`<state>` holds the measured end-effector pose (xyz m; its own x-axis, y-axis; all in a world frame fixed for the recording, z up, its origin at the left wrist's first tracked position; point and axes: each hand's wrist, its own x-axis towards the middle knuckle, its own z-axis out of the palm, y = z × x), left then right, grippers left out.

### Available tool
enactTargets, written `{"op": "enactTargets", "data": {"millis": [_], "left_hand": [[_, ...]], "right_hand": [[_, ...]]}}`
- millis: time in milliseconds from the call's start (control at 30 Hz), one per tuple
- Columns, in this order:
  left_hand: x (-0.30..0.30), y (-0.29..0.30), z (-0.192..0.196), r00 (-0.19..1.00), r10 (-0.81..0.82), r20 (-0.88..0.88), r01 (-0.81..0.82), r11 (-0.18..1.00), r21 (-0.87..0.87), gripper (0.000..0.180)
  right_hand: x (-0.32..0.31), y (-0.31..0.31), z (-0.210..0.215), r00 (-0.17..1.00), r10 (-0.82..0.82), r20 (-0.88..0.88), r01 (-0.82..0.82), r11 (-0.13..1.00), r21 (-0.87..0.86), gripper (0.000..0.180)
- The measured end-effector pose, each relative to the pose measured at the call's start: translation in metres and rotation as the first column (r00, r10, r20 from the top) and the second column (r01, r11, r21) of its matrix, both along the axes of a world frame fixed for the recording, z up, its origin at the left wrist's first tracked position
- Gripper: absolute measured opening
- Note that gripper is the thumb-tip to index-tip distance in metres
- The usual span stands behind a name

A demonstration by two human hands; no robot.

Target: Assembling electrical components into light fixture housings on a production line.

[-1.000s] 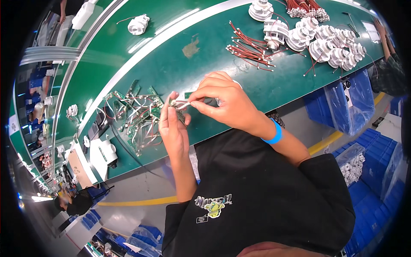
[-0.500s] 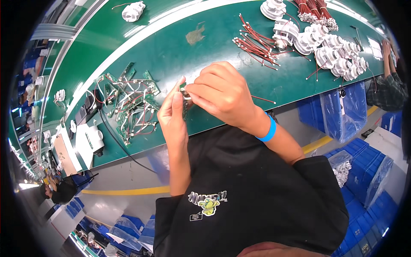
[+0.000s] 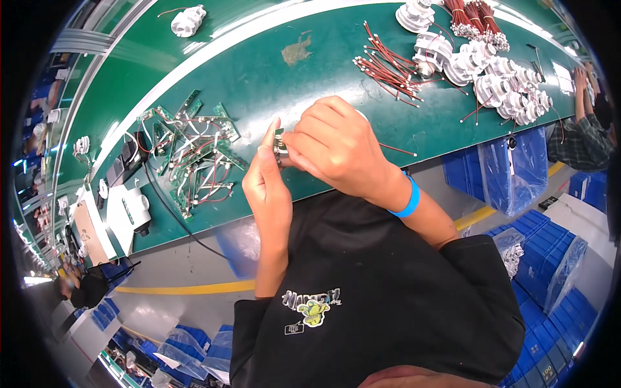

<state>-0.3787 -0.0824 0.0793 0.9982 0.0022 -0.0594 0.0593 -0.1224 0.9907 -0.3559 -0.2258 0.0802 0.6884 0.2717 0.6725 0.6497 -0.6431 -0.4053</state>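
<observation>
Above the green table (image 3: 278, 84), my left hand (image 3: 266, 187) pinches a small green circuit board (image 3: 279, 138) between thumb and fingers. My right hand (image 3: 339, 149) is closed beside it, thumb and fingertips pressed against the board's right side. Whatever those right fingertips grip is hidden behind them. To the left lies a loose pile of circuit boards with white connectors and wires (image 3: 194, 152). Beyond my right hand is a spread of red wires with white plugs (image 3: 387, 72).
White round plastic housings (image 3: 466, 61) cluster at the right, near tied red wire bundles (image 3: 479, 16). One housing (image 3: 188, 21) sits far left. A black cable (image 3: 171, 210) hangs over the front edge. Blue crates (image 3: 543, 242) stand below right. Another person's arms (image 3: 581, 97) are at the far right.
The board has turned so that more of its face shows between my hands. The white piece seen at my fingertips before is now hidden. My left hand has shifted slightly right.
</observation>
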Motion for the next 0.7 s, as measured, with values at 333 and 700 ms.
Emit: {"op": "enactTargets", "data": {"millis": [333,700], "left_hand": [[-0.004,-0.002,0.001,0.998,0.014,-0.059,-0.012,0.999,0.038,0.049],[-0.003,-0.003,-0.005,1.000,-0.017,-0.017,0.017,0.999,0.046,0.044]], "right_hand": [[0.003,0.002,0.000,0.997,-0.019,-0.081,0.027,0.995,0.098,0.014],[0.002,0.002,-0.010,0.991,-0.009,-0.135,0.035,0.981,0.189,0.014]]}}
